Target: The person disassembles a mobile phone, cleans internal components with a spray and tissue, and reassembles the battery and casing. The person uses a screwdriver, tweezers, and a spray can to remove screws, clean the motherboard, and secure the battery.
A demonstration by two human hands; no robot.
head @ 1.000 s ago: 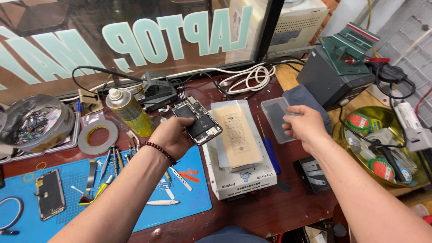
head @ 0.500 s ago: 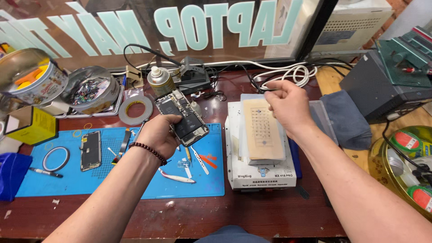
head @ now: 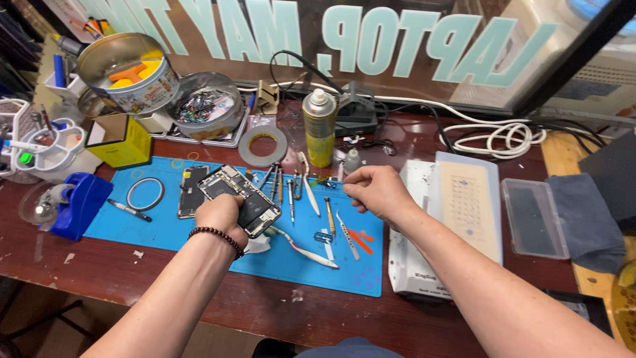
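Observation:
My left hand (head: pixel 220 213) grips an opened phone (head: pixel 246 195) with its inner parts showing, held tilted over the blue work mat (head: pixel 159 225); a dark bead bracelet sits on that wrist. My right hand (head: pixel 375 190) hovers over a row of tweezers and small screwdrivers (head: pixel 291 189) lying on the mat, its fingers curled together at the thumb. Whether it pinches something small I cannot tell. A second phone part (head: pixel 191 192) lies flat on the mat left of the held phone.
A yellow spray can (head: pixel 319 128), a tape roll (head: pixel 263 144), round tins (head: pixel 205 106), a yellow box (head: pixel 122 139) and a blue holder (head: pixel 76 202) stand at the back and left. A white heating plate (head: pixel 457 219), a clear case (head: pixel 533 217) and coiled cable (head: pixel 503 139) lie at the right.
My view has swung left. My right hand has moved from above the white heating plate to the tools on the blue mat. My left hand still holds the phone.

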